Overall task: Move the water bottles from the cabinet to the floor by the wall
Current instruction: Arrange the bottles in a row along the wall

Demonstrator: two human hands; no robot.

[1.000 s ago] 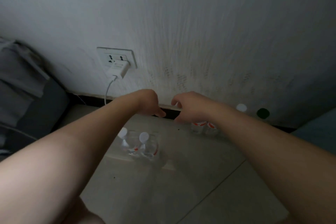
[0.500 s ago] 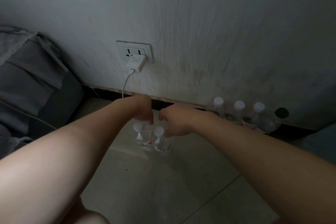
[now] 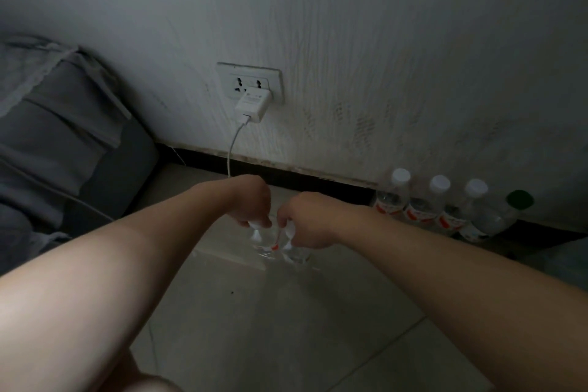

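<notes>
Now two capped water bottles (image 3: 266,246), upright.

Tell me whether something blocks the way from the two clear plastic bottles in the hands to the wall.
Nothing visible does. The left hand and right hand grip two clear white-capped plastic bottles; the floor from them to the black skirting shows bare. Only a white charger cable hangs nearby.

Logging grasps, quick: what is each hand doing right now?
Left hand: closed, gripping the top of the left bottle.
Right hand: closed, gripping the top of the right bottle.
</notes>
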